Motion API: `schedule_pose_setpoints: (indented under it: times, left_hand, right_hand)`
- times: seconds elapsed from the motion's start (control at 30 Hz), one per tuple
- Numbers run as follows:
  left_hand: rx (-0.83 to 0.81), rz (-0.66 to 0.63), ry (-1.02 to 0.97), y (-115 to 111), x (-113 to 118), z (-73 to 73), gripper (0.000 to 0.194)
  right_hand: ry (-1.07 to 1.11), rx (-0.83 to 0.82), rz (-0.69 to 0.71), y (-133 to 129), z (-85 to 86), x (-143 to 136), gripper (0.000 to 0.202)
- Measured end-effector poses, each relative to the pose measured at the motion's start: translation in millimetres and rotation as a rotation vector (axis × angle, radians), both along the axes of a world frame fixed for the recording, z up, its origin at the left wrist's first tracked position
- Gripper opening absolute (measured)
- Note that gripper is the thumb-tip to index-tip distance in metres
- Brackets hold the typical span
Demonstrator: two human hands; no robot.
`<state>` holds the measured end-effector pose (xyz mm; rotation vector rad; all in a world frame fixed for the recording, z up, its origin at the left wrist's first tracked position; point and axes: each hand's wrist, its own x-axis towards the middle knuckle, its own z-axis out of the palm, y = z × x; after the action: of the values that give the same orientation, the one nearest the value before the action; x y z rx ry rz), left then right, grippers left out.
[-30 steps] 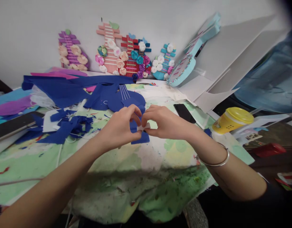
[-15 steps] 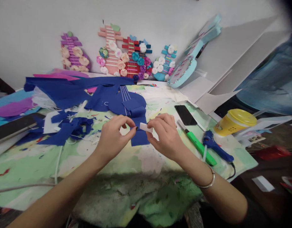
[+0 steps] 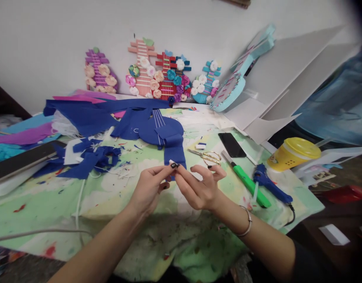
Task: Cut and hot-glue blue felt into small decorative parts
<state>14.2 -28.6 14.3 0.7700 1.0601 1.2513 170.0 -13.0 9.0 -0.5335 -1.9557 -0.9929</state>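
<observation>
Here, left hand, right hand, meeting at white piece (small)

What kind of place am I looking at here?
Probably a craft workspace: flower-trimmed guitar shapes stand at the back, with gold scissors and a blue glue gun lying in front of them.

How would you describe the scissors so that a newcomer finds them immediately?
On the green-stained tablecloth, look right of the dark blue strip, just beyond the right hand. The scissors lie there, left of the green-handled tool; unlike it, they have gold-coloured handle loops.
</observation>
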Motion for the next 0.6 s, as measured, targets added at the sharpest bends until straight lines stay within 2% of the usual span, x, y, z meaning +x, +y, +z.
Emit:
schedule_pose_setpoints:
  times: [0.13,0.27,0.37,0.47,0.53,0.6]
  left_hand:
    - [-0.076,0.002,-0.169,0.6,1.9,-3.1,0.022]
    - [-0.012,0.039,-0.120,8.1,-4.2,-1.1,0.018]
    - [0.068,0.063,0.188,16.7,-14.5,6.0,0.018]
    - [0.205,0.011,0.571,25.9,-23.4,14.7,0.020]
    - [0.339,-0.055,0.771,32.6,-25.6,18.9,0.017]
    - [0.493,-0.143,0.949,40.1,-24.7,20.5,0.016]
  right_hand:
    - [-0.059,0.011,0.024,1.3,-2.1,3.0,0.011]
    - [-0.004,-0.174,0.048,7.9,-5.7,7.4,0.016]
    - [0.249,-0.432,0.143,21.6,-0.3,15.4,0.031]
    - [0.493,-0.719,0.199,44.7,7.1,27.3,0.021]
    - [0.484,-0.993,0.220,63.4,6.7,34.1,0.015]
    - [0.365,-1.255,0.256,81.8,0.5,37.3,0.015]
